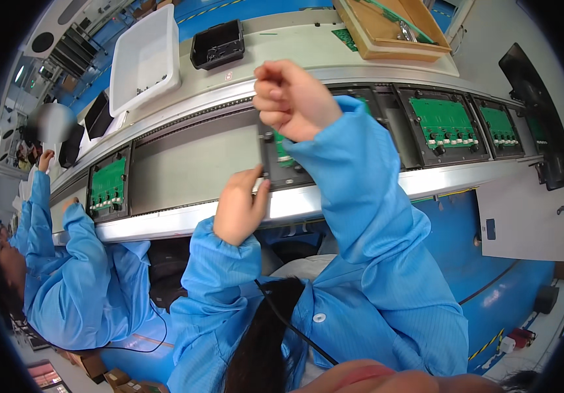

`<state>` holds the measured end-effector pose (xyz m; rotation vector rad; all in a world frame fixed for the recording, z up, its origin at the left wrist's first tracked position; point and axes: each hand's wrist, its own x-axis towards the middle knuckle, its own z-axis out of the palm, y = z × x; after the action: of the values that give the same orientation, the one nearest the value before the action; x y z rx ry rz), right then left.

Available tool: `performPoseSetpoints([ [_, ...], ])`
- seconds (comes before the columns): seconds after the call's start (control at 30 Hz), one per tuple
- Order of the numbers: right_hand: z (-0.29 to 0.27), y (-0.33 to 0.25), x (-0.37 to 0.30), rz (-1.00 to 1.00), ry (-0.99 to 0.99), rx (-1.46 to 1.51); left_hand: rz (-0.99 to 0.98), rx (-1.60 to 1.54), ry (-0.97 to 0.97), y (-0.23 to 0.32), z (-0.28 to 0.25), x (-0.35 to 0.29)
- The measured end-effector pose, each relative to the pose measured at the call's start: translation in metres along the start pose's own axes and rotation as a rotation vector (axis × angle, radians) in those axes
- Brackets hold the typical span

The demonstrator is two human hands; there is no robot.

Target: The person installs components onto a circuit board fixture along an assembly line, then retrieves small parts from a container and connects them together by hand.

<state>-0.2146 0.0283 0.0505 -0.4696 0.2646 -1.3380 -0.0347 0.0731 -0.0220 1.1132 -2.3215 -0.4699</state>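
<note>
My left hand (239, 206) is at the near rail of the conveyor, thumb and fingers apart, fingertips touching the left edge of a black carrier frame (288, 178). A green circuit board (282, 152) sits in that frame, mostly covered by my right forearm and sleeve. Above the frame's far left side my right hand (293, 99) is raised with its fingers curled in. Whether something small is inside those fingers is hidden.
Carriers with green boards (444, 121) stand on the conveyor (190, 164) to the right, another (108, 183) at left beside a co-worker in blue (79, 281). Beyond lie a white bin (144, 59), a black tray (218, 44) and a tan box (393, 49). A monitor (536, 111) stands far right.
</note>
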Motion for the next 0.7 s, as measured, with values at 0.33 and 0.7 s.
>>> performPoseSetpoints([
  [0.33, -0.029, 0.052, 0.028, 0.282, 0.269, -0.1, -0.165, 0.206, 0.229, -0.073, -0.068, -0.035],
  [0.7, -0.037, 0.061, 0.021, 0.331, 0.234, -0.142, -0.539, 0.6, 0.282, -0.152, -0.102, -0.068],
])
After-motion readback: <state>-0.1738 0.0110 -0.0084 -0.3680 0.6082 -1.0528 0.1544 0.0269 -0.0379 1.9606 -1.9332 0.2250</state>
